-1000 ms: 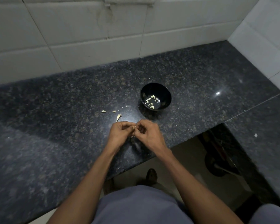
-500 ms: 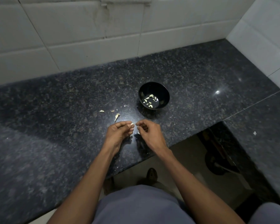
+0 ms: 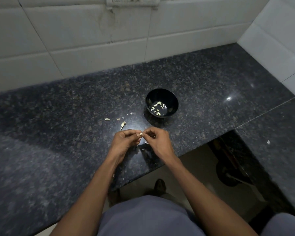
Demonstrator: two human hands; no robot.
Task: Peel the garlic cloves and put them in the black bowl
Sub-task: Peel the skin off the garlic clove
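Both hands, left hand and right hand, are meeting at frame centre, fingers pinching one garlic clove below the black bowl.

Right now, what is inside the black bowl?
The bowl holds several pale peeled garlic cloves on its bottom. Its near wall hides part of the inside, so more may lie there.

Two hands, one black bowl, one pinched garlic clove, three peel scraps
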